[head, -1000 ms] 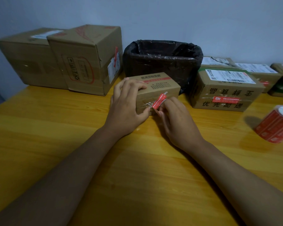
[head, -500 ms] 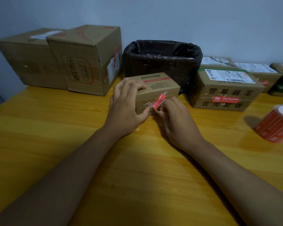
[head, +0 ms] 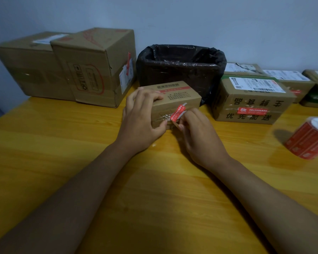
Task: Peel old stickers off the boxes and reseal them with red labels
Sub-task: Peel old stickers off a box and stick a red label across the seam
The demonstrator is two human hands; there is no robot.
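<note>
Two hands work one small box point(head: 174, 99) at the table's middle: the left hand point(head: 141, 120) clamps its near end while the right hand point(head: 198, 132) pinches the half-lifted red sticker point(head: 177, 114); peeling low and slowly should limit tearing

At frame centre, the left hand point(head: 142, 119) grips a small cardboard box point(head: 180, 97) on the yellow wooden table point(head: 62, 153), while the right hand point(head: 198, 135) pinches a half-lifted red sticker point(head: 177, 113) on its front. A red label roll point(head: 309, 138) lies at right.
</note>
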